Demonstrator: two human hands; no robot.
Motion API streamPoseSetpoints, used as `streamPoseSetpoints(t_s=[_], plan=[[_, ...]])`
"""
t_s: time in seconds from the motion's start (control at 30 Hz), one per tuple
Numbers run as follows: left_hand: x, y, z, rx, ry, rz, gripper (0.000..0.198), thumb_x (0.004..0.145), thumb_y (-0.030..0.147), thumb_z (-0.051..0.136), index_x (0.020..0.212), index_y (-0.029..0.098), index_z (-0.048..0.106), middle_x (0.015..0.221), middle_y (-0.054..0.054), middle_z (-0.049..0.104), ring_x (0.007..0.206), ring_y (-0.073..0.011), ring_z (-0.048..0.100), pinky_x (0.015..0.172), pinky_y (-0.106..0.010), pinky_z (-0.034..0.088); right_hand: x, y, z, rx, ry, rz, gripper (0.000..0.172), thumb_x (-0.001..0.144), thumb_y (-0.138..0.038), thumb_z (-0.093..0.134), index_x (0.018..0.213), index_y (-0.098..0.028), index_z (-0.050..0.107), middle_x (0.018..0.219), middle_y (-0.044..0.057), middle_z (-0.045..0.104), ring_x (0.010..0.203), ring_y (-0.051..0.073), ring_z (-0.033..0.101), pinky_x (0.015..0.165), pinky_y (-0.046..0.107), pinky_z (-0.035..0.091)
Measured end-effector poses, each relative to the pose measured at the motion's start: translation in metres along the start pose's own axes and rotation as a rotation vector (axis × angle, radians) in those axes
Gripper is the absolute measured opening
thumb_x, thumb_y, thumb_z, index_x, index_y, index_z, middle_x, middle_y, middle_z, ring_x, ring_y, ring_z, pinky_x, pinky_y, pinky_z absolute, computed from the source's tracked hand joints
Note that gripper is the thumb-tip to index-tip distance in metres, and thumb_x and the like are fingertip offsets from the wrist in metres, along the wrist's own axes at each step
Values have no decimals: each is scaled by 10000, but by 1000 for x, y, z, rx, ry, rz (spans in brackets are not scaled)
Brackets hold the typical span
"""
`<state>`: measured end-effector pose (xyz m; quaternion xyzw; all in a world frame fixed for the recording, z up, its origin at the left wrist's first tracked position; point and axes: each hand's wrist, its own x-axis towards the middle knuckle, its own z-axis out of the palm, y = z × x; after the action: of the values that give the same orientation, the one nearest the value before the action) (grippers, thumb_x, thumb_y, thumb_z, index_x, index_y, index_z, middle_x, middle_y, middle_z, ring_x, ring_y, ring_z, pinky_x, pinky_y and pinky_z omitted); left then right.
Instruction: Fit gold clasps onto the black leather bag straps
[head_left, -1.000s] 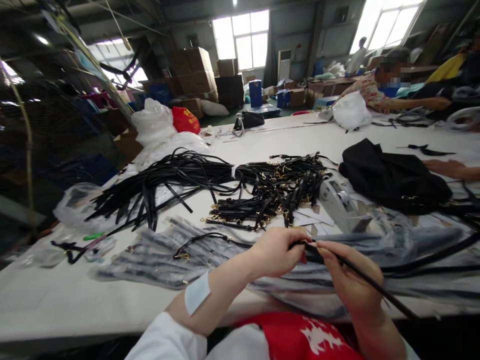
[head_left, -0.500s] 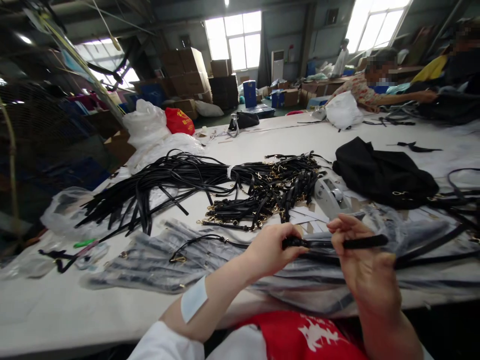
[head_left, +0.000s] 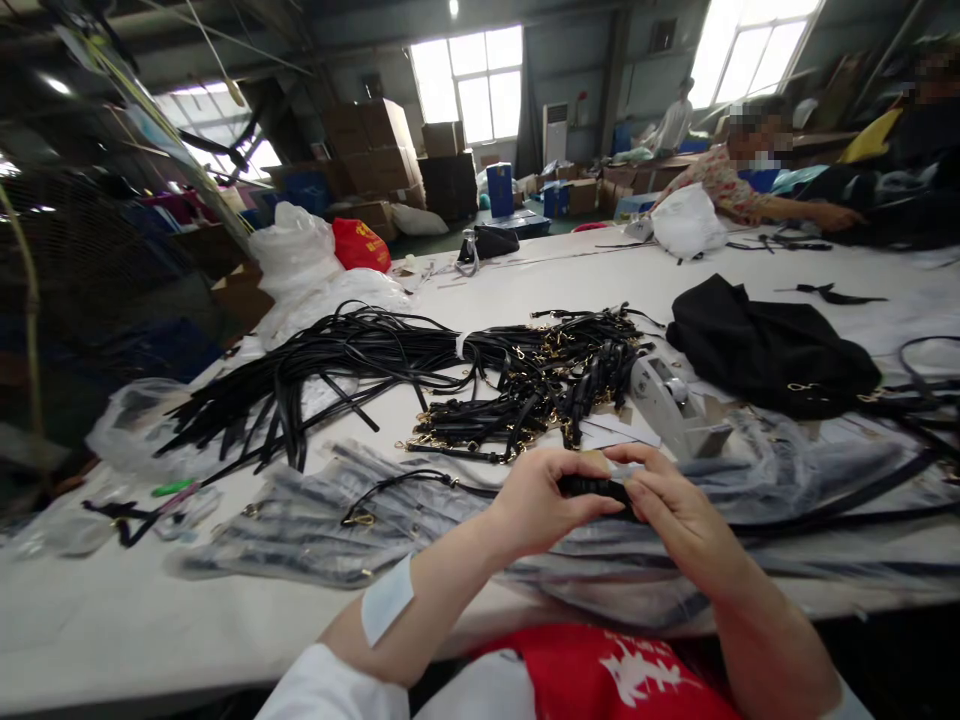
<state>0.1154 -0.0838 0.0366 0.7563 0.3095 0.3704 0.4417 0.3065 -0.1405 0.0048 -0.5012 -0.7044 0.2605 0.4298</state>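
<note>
My left hand point(head_left: 551, 500) is closed on a folded black strap point(head_left: 594, 486), thumb below and fingers above. My right hand point(head_left: 671, 505) meets it from the right, its fingers and thumb pinching the other end of the same strap. Much of the strap is hidden by my fingers. Beneath both hands lie straps in clear plastic sleeves point(head_left: 315, 520). A thin black cord with a gold clasp point(head_left: 360, 519) lies on these sleeves, left of my left hand. Just beyond my hands is a pile of short black straps with gold clasps point(head_left: 480, 425).
A grey tape dispenser point(head_left: 667, 405) stands behind my right hand, beside white cards point(head_left: 615, 430). Long black straps point(head_left: 337, 345) lie bundled at left. A black fabric bag point(head_left: 765, 345) sits at right. Across the white table point(head_left: 555, 275), a co-worker's arm point(head_left: 802, 212) reaches over dark material.
My right hand has moved left and closed in against my left hand. The strap's free end, which stuck out to the right, is now gathered between my hands.
</note>
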Motion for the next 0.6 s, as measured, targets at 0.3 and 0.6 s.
streamPoseSetpoints(t_s=[0.3, 0.6], plan=[[5, 2, 7, 41, -21, 89, 202, 687, 230, 838, 874, 174, 785, 813, -39, 769, 709, -145, 681, 681, -219, 497, 5, -7, 0, 102, -55, -48, 319, 1024, -333, 393, 1022, -225, 694, 1266, 93, 564, 1232, 223, 501, 1046, 343, 393], [13, 9, -2, 1, 60, -61, 189, 662, 294, 830, 791, 172, 764, 697, -16, 739, 610, -149, 646, 580, -227, 497, 9, -14, -15, 162, 76, 20, 301, 1010, -345, 431, 819, -195, 609, 1137, 79, 616, 1012, 190, 599, 904, 307, 471]])
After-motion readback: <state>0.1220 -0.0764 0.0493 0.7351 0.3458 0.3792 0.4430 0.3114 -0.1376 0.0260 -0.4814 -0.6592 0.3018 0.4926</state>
